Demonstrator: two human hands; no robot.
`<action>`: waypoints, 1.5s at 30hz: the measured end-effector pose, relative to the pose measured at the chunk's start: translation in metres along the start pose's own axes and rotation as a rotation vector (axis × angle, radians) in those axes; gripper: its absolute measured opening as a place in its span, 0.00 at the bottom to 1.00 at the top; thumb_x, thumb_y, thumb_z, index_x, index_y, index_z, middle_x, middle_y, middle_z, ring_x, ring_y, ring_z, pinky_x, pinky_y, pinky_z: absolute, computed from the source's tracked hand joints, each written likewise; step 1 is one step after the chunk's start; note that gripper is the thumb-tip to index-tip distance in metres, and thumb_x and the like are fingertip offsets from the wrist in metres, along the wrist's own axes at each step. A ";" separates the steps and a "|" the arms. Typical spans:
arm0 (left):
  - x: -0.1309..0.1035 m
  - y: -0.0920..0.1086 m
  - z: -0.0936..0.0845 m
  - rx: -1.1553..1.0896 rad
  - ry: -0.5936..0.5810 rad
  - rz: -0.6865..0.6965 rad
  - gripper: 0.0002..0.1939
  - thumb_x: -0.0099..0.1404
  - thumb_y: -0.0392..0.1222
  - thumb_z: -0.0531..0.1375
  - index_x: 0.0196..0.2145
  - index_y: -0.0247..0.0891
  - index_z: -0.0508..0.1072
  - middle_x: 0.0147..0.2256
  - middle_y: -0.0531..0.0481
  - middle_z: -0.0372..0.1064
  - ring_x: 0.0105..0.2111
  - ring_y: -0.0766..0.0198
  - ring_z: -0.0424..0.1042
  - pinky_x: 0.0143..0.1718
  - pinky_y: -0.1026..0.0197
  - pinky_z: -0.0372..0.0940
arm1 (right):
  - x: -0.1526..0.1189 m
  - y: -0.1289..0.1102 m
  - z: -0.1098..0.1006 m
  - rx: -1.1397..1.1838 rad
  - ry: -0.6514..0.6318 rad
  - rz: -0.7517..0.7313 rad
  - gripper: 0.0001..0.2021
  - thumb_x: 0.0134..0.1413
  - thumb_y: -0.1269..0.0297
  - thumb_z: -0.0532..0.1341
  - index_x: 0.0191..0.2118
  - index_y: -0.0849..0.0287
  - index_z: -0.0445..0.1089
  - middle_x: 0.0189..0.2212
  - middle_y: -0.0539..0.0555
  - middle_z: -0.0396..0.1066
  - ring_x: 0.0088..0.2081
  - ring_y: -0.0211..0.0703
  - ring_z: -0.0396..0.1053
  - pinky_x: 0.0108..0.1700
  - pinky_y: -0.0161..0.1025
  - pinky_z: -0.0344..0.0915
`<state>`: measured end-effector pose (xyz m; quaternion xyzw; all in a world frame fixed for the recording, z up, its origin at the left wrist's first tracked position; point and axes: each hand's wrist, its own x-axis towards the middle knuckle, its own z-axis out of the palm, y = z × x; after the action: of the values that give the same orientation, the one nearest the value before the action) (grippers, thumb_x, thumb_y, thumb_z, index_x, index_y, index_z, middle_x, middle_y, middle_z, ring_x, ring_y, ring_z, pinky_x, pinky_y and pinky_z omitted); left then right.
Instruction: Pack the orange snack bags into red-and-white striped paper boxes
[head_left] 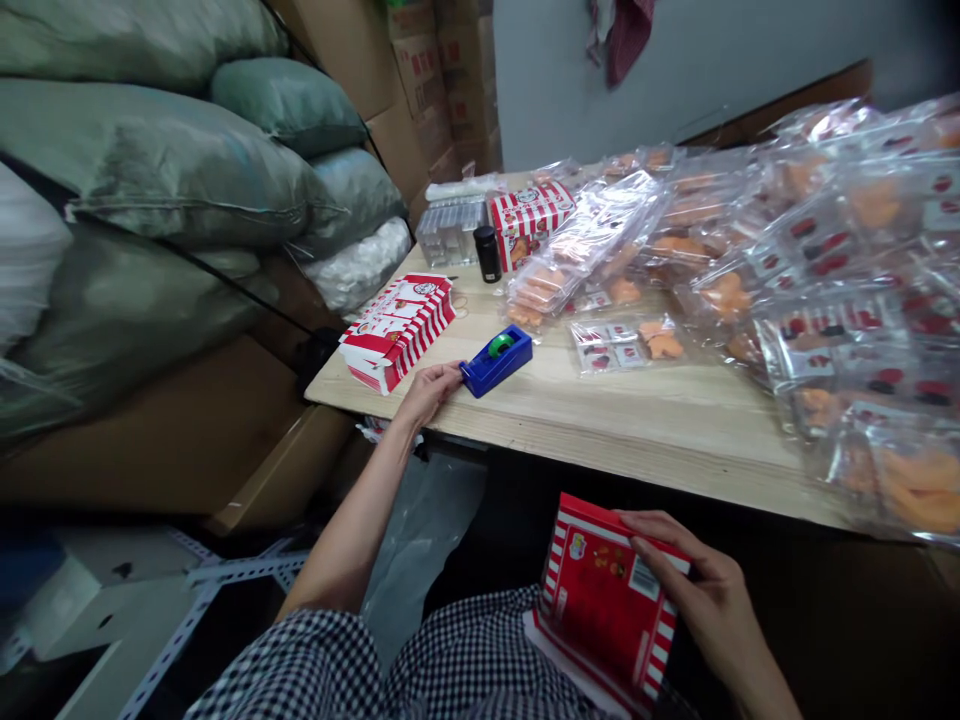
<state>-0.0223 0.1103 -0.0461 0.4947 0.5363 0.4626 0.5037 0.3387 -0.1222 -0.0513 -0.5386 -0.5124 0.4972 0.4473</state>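
My left hand [433, 391] reaches onto the table, its thumb and fingertips pinched at the cutter end of a blue tape dispenser [491, 372] with a green roll in it. The clear tape between those fingers is hard to make out. In my right hand [694, 570] is a red carton [600, 590] with white stripes and a barcode, gripped by its upper right edge above my lap. Its lower flap stands open toward me. Left of the dispenser lies a stack of flattened red-and-white striped cartons [401, 325].
Clear bags of orange pieces and printed cards [840, 330] are piled over the table's right side. A black cylinder [487, 254], a striped carton [531, 222] and clear plastic cases [451, 232] stand at the back. Large sacks [172, 165] are stacked at left.
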 end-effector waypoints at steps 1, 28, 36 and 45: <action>-0.002 -0.005 0.001 0.016 0.029 0.021 0.15 0.52 0.49 0.68 0.27 0.32 0.76 0.47 0.38 0.76 0.45 0.57 0.75 0.51 0.54 0.67 | 0.001 0.000 0.000 0.001 0.005 0.004 0.10 0.60 0.58 0.66 0.46 0.50 0.80 0.49 0.56 0.77 0.52 0.50 0.73 0.54 0.40 0.70; -0.199 0.068 0.160 -0.467 -0.160 -0.295 0.44 0.62 0.39 0.69 0.69 0.41 0.51 0.29 0.53 0.75 0.26 0.68 0.73 0.32 0.65 0.72 | -0.008 -0.038 0.040 -0.450 0.262 -0.740 0.27 0.58 0.86 0.59 0.59 0.55 0.70 0.58 0.60 0.70 0.58 0.53 0.70 0.66 0.71 0.57; -0.191 0.043 0.161 -0.293 -0.202 -0.326 0.41 0.55 0.50 0.72 0.61 0.43 0.59 0.28 0.54 0.72 0.24 0.65 0.72 0.30 0.61 0.67 | -0.015 -0.065 0.038 -0.248 0.308 -0.540 0.20 0.60 0.78 0.61 0.52 0.47 0.75 0.54 0.53 0.74 0.56 0.52 0.72 0.63 0.67 0.63; -0.175 0.044 0.135 0.089 -0.214 0.169 0.36 0.61 0.44 0.69 0.64 0.53 0.62 0.46 0.49 0.69 0.42 0.60 0.71 0.49 0.56 0.66 | -0.003 -0.060 0.024 0.226 0.311 0.076 0.11 0.55 0.58 0.70 0.43 0.54 0.78 0.42 0.55 0.80 0.41 0.49 0.78 0.41 0.42 0.75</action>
<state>0.1161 -0.0610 0.0037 0.6065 0.4558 0.4237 0.4949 0.3083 -0.1211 0.0055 -0.5743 -0.3573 0.4787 0.5598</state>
